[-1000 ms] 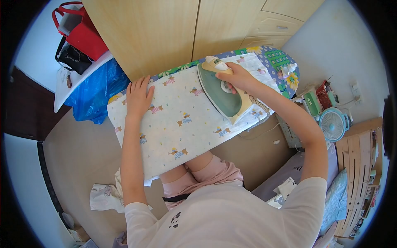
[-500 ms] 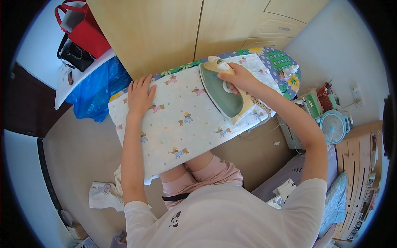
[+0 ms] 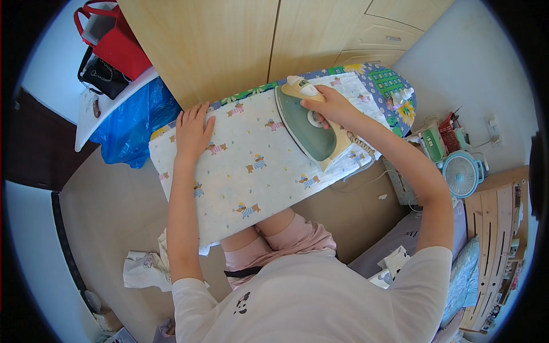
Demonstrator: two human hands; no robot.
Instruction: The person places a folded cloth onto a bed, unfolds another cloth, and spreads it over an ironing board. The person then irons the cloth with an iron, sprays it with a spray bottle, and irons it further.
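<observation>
My right hand (image 3: 327, 108) is wrapped round the handle of a cream and green clothes iron (image 3: 309, 127). The iron rests on a white cloth (image 3: 231, 171) printed with small dogs in striped clothes, its soleplate hidden against the fabric. At the cloth's left end, my left hand (image 3: 194, 128) lies flat with fingers outstretched near the far edge. Beneath the cloth is an ironing board (image 3: 377, 86) with a blue, flowered cover, mostly covered by the fabric. The iron's cord (image 3: 360, 144) trails off to the right, past my forearm.
A pale wooden cabinet (image 3: 206, 46) stands directly behind the board. On the board's right end sits a small white bottle (image 3: 405, 96). A blue fan (image 3: 461, 176) and green clock (image 3: 433, 144) are at right. Left are a blue plastic bag (image 3: 134, 126) and red handbag (image 3: 120, 43).
Almost nothing differs. The iron and both hands hold nearly the same places, with only a very slight shift of the whole view.
</observation>
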